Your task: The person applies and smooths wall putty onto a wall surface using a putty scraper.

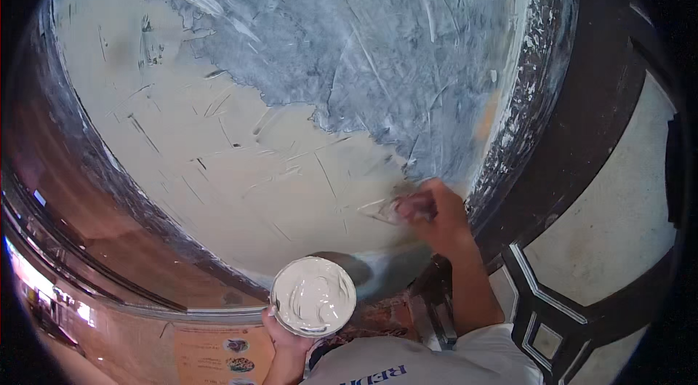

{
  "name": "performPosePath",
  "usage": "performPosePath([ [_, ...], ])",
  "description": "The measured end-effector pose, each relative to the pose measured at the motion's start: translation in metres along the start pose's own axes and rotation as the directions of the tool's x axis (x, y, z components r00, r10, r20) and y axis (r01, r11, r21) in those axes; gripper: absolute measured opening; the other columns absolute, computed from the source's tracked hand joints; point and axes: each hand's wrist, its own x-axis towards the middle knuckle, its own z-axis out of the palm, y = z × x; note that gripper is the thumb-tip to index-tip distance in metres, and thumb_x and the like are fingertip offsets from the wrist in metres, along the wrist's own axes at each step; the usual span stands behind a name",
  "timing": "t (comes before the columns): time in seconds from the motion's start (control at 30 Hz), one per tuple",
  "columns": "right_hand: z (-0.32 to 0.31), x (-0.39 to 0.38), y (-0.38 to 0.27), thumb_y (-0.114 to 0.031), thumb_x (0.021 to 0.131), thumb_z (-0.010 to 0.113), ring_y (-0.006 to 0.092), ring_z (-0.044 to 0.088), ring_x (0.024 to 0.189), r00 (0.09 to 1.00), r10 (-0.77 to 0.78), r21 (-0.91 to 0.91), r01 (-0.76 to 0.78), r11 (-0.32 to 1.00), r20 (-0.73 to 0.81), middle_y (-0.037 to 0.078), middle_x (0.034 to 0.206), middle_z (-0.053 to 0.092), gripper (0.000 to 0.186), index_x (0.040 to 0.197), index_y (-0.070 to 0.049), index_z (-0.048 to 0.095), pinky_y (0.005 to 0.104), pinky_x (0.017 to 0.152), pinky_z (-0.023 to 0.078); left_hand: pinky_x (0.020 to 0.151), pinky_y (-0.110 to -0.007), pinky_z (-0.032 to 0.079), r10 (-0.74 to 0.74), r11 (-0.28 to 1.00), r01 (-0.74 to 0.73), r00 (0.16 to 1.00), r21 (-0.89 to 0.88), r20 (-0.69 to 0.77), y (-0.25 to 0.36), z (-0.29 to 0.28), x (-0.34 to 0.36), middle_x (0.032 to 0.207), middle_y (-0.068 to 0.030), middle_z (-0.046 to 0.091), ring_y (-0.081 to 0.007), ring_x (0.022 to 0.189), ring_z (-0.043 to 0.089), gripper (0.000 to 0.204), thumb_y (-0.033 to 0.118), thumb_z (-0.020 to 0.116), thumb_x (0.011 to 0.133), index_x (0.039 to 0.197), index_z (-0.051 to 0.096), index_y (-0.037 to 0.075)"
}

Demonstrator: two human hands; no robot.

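My left hand [289, 340] grips the lower left side of a round tub [314, 296], its fingers mostly hidden beneath it. Thick white paste with ridges and swirls fills the tub. Against the large panel, my right hand [429, 210] is closed, somewhat blurred, around what looks like a flat putty scraper [382, 210]. Its thin edge lies on the panel, and its exact shape is hard to make out. Cream paste [240, 167] coats the left and lower panel, marked by scratches and streaks. Above it, a bare blue-grey area [349, 43] has a ragged lower border.
A dark, paste-smeared frame [534, 79] curves along the panel's right side. Farther right is dark moulding [552, 294] with pale inset panels. Glossy brown trim [94, 196] runs along the left. An orange printed sheet [218, 356] lies below, beside my left forearm.
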Motion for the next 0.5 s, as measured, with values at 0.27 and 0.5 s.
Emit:
performPosePath([
  [0.27,0.016,-0.02,-0.002,-0.013,0.079,0.077,0.0149,0.063,0.08,0.941,0.047,0.093,-0.082,0.992,0.334,0.008,0.086,0.067,0.034,0.103,-0.003,0.055,0.0315,0.069,0.051,0.102,-0.05,0.042,0.015,0.998,-0.013,0.999,-0.057,0.04,0.0,0.004,0.008,0.139,-0.0212,0.047,-0.0378,0.123,0.049,0.082,0.053,0.048,0.078,0.14,0.04,-0.001],
  [0.5,0.025,-0.01,-0.038,-0.031,0.082,0.069,0.0325,0.063,0.088,0.74,-0.093,0.034,0.094,0.995,0.666,0.014,0.094,0.066,0.039,0.112,-0.009,0.059,0.0407,0.077,0.049,0.103,-0.049,0.041,-0.044,0.997,0.05,0.996,-0.067,0.084,-0.009,0.001,0.011,0.137,-0.0225,0.048,-0.0389,0.122,0.051,0.086,0.05,0.05,0.074,0.14,0.038,-0.003],
])
